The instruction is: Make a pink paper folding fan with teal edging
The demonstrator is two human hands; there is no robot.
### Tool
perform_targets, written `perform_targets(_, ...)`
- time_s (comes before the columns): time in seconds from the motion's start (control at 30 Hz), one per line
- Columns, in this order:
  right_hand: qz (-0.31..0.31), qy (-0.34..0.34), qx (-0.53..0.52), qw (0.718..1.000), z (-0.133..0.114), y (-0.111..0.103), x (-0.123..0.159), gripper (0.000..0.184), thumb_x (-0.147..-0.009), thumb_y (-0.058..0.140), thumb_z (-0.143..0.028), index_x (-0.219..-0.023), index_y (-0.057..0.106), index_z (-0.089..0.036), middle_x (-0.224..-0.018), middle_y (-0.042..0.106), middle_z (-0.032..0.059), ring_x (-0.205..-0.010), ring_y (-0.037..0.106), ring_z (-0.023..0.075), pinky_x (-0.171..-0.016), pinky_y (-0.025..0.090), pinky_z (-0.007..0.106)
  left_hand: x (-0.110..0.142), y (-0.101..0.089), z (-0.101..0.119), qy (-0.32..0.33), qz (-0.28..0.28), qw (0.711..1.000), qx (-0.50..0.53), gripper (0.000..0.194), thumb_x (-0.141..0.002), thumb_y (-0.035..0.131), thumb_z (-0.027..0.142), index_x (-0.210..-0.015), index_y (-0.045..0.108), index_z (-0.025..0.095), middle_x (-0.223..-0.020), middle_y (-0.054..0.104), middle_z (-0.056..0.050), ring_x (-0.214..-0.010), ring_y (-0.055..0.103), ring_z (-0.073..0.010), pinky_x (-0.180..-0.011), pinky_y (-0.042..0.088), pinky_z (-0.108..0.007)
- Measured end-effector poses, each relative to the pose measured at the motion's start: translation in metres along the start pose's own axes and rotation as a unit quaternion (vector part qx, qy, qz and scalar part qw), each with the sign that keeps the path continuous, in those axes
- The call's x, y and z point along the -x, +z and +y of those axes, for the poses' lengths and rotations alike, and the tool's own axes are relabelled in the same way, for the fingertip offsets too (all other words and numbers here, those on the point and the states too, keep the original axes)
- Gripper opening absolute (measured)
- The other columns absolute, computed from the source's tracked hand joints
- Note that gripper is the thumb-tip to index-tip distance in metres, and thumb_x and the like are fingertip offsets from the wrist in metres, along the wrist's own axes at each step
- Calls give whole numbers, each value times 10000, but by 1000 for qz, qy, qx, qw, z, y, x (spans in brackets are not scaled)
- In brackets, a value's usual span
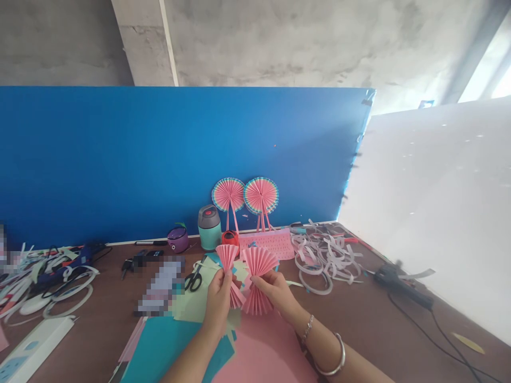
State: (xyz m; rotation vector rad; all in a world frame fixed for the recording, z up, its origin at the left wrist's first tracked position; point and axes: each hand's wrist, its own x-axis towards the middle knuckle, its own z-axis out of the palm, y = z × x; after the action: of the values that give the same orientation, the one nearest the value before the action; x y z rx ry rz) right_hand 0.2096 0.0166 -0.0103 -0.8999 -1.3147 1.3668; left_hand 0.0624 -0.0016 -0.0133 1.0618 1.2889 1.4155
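My left hand [218, 291] pinches a narrow pink pleated paper fan [227, 256] at its waist, with the folds flaring above and below. In my right hand [276, 291] a wider pink pleated paper fan [260, 259] is gripped at the middle, spreading at both ends like a bow. The two lie side by side; whether they are joined behind the fingers I cannot tell. Below them is a pink paper sheet [263, 351], overlapping a teal sheet [167, 346]. Black-handled scissors [194, 281] rest near my left hand on pale green paper [187, 306].
Two round pink paper fans [261, 196] lean against the blue partition [120, 159]. A turquoise flask [209, 234] and a purple pot [178, 239] stand before it. Curled white strips [327, 255] lie right, near a black corded tool [403, 284]. A power strip [38, 348] is front left.
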Motion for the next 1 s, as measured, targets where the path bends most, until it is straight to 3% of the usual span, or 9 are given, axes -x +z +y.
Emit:
perform_targets(0.23, 15, 40, -32, 999, -4, -2, 0, 394, -596, 759, -529, -666, 669, -152, -629, 645, 25, -603, 572, 163, -602, 446, 276, 3, 2, 4, 15, -13, 1000, 3, 404, -764, 555, 588, -781, 548, 184, -612, 490, 35, -516, 452, -103, -469, 353, -196)
perform_targets(0.4, -20, 81, -98, 992, -5, -8, 2, 375, -616, 769, -497, -675, 673, -140, -643, 645, 27, -592, 573, 140, -619, 440, 261, 4, 2, 2, 6, -38, 999, -10, 415, -812, 464, 611, -735, 479, 203, -552, 371, 77, -413, 299, -63, -388, 264, -178)
perform_targets(0.77, -78, 96, -134, 983, -6, -9, 1, 363, -583, 805, -439, -676, 632, -134, -656, 633, 22, -605, 567, 130, -635, 415, 265, 8, 6, 6, -26, -44, 999, -20, 475, -801, 405, 672, -860, 498, 210, -536, 346, 98, -358, 271, -52, -370, 249, -177)
perform_targets(1.0, -85, 86, -89, 989, 3, -10, -1, 352, -694, 712, -471, -712, 558, -155, -525, 603, 3, -490, 483, 110, -523, 336, 235, 11, 7, 8, -24, -54, 998, -12, 437, -795, 447, 649, -812, 490, 214, -560, 370, 85, -428, 323, -73, -441, 284, -192)
